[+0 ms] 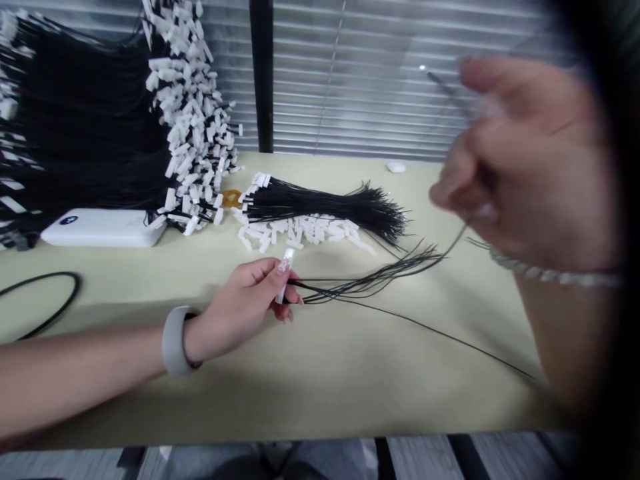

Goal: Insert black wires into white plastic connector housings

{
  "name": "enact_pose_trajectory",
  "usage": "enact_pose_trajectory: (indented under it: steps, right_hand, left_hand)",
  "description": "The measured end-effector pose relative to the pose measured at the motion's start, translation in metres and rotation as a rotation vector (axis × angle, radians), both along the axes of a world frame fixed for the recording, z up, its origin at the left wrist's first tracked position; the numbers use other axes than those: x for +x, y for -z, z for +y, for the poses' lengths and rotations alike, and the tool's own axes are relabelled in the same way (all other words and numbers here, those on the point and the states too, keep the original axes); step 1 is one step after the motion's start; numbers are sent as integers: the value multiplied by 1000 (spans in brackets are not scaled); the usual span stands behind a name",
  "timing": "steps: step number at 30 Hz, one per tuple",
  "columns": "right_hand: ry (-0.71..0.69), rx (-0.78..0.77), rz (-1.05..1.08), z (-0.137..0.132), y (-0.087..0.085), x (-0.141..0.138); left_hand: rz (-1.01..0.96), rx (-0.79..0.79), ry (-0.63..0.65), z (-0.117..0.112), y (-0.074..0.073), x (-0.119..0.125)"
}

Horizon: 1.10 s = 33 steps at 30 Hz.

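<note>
My left hand (250, 297) rests low over the table, closed on a small bundle of thin black wires (370, 279) with a white tag (286, 267) sticking up between its fingers. The wires fan out to the right across the tabletop. My right hand (520, 160) is raised close to the camera and blurred, its fingers pinched on a single thin black wire (453, 240) that trails down toward the bundle. A grey band is on my left wrist and a beaded bracelet on my right.
A bundle of black wires with white connectors (320, 207) lies mid-table beside loose white pieces. A large heap of tagged black wires (100, 113) fills the back left, with a white power bank (103, 228) in front. A black cable (50, 300) loops at left.
</note>
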State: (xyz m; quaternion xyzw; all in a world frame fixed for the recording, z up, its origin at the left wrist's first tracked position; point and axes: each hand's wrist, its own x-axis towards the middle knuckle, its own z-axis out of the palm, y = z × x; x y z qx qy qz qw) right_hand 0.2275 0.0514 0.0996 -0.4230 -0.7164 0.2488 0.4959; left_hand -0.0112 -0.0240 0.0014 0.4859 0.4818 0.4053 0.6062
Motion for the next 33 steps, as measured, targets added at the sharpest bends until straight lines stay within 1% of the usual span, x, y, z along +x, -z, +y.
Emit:
enact_pose_trajectory:
  steps: [2,3,4,6,8,11,16,25,27,31,33]
  right_hand:
    - [-69,-44,-162,-17,5,-16]
    - [-95,-34,-273,-24,9,-24]
    - [-113,5,-389,-29,14,-31]
    - [-157,137,-561,-35,25,-43]
    - [-189,253,-636,-36,33,-51]
    - [-193,290,-652,-36,39,-55]
    - [-129,272,-656,-33,38,-51]
    - [-130,280,-660,-32,43,-52]
    - [-160,293,-668,-32,43,-52]
    - [-266,349,-707,-27,46,-49]
    - [-279,364,-740,-25,49,-49]
  left_hand:
    - [-54,-8,-6,0,1,-1]
    - [-79,-9,-7,0,2,-2]
    - [-100,-9,-9,0,2,-2]
    - [-125,-5,-9,1,3,-3]
    - [-137,-4,-4,1,3,-4]
    - [-159,-11,-1,2,2,-5]
    - [-236,-53,-5,2,-2,-5]
    - [-233,-54,-2,2,-2,-4]
    - [-233,-53,1,2,-2,-4]
    - [-231,-60,4,3,-3,-4]
    - [-223,-63,8,3,-2,-4]
